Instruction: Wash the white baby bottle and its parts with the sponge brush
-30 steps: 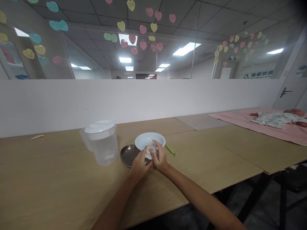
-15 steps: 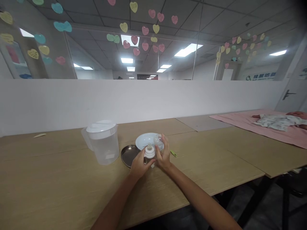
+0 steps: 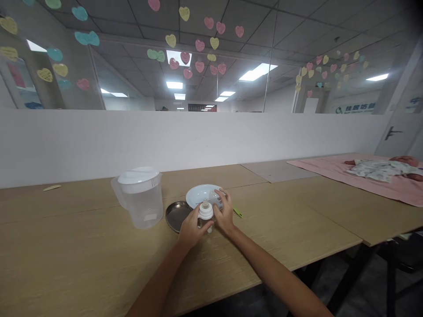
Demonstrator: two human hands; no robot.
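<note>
Left hand (image 3: 189,227) grips nippled bottle (image 3: 206,211); right hand's (image 3: 225,215) curled fingers hold clear cap (image 3: 214,196), which covered it a second ago.
The bottle is at the bowl's (image 3: 194,194) six o'clock, jug (image 3: 144,203) at nine; heart notes (image 3: 199,45) dot glass (image 3: 122,66) beyond the counter (image 3: 99,251).

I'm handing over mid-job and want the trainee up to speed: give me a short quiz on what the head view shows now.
1. True or false: the teat of the baby bottle is uncovered.
2. What holds the clear cap? A: nothing, it lies on the table; B: the right hand; C: the left hand.
3. Fill in: the metal dish sits between the white bowl and the ____.

Key: 1 true; 2 B; 3 pitcher.
</note>
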